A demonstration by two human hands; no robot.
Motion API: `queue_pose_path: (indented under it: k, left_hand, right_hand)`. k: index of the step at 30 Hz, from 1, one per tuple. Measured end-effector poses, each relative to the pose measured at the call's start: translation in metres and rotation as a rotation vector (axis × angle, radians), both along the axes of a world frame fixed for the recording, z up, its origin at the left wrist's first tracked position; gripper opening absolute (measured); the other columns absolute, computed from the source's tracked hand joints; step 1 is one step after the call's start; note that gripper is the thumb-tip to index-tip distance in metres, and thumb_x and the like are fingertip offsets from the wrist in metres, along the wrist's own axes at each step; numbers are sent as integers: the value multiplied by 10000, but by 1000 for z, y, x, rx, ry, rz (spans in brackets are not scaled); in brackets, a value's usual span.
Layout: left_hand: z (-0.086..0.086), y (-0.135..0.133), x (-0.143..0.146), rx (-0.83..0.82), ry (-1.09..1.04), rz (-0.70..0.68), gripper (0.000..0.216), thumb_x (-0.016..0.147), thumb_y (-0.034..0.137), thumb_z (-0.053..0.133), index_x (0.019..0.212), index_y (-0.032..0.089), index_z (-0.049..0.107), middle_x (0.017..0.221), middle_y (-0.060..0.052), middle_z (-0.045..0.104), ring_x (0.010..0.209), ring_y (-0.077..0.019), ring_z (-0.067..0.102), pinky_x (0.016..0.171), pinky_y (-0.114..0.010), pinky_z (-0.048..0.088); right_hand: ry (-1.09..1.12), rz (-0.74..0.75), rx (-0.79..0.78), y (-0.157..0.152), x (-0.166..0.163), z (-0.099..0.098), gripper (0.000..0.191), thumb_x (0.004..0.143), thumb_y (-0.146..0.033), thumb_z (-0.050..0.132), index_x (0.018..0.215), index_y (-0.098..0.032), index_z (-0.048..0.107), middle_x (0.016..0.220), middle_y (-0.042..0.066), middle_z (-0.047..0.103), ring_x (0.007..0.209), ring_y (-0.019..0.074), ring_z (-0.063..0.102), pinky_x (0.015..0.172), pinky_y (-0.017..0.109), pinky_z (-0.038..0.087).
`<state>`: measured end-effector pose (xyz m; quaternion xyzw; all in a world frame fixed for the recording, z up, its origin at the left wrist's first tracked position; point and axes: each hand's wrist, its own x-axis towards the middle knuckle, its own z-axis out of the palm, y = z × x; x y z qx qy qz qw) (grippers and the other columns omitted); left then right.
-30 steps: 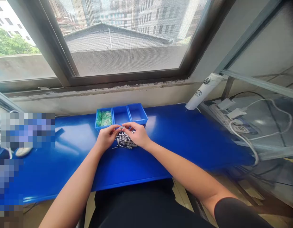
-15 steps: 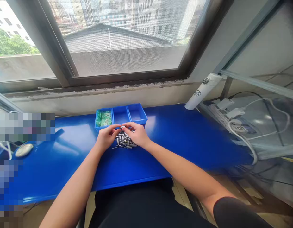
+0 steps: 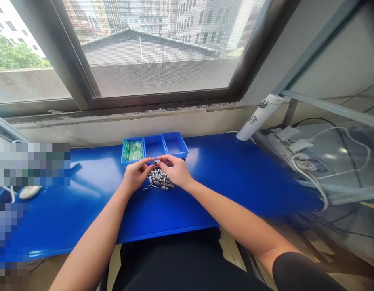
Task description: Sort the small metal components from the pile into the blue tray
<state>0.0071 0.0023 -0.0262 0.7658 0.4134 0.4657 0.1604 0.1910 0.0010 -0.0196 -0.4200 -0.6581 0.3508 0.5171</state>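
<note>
Between the fingertips of both hands is a small silver metal piece (image 3: pixel 156 161), pinched just in front of the blue bins; its exact kind is too small to make out. My left hand (image 3: pixel 134 175) grips it from the left with thumb and forefinger. From the other side my right hand (image 3: pixel 177 173) closes its thumb and fingers on it. Below the fingers lies a loose pile of slim silver metal pieces (image 3: pixel 159 180), shaped like pins or rivets, partly covered by my right hand.
Three joined blue bins stand behind the hands: the left bin (image 3: pixel 122 155) holds green packets (image 3: pixel 135 150), beside the middle bin (image 3: pixel 154 142) and right bin (image 3: pixel 176 141). A white flask (image 3: pixel 259 118) and a power strip (image 3: pixel 296 155) are at right. A pale oval object (image 3: pixel 30 191) lies left.
The fingers have shifted very slightly around the small metal piece. Pile and bins stay where they were.
</note>
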Motion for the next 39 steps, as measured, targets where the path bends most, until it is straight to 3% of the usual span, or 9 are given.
queue_pose_path:
  k: [12, 20, 28, 39]
  left_hand:
    - [-2, 2, -4, -39, 53, -16, 281, 941, 374, 544, 1072, 174, 693, 566, 32, 569, 484, -92, 493, 496, -198, 392]
    - [0, 1, 0, -14, -2, -37, 265, 907, 366, 608, 1080, 187, 698, 537, 61, 482, 457, -69, 391, 475, -186, 356]
    - [-3, 2, -2, -52, 43, -11, 268, 945, 377, 530, 994, 175, 700, 644, 2, 641, 522, -106, 533, 511, -204, 422]
    - [-2, 1, 0, -32, -15, -24, 265, 908, 363, 602, 1069, 177, 699, 553, 56, 486, 466, -67, 393, 478, -184, 356]
  right_hand:
    - [-47, 16, 49, 0, 1, 0, 227, 846, -349, 649, 1002, -207, 732, 924, 62, 731, 857, 181, 665, 724, 303, 534]
    - [-2, 21, -30, -2, 0, 1, 222, 854, -357, 638, 962, -193, 742, 908, 66, 751, 812, 180, 683, 702, 303, 537]
    - [-42, 18, 73, -1, 0, -1, 212, 828, -328, 672, 982, -206, 751, 873, 62, 734, 814, 184, 668, 693, 301, 537]
    - [-37, 18, -25, 0, 1, -1, 206, 865, -334, 633, 960, -189, 746, 937, 70, 750, 836, 186, 679, 718, 301, 528]
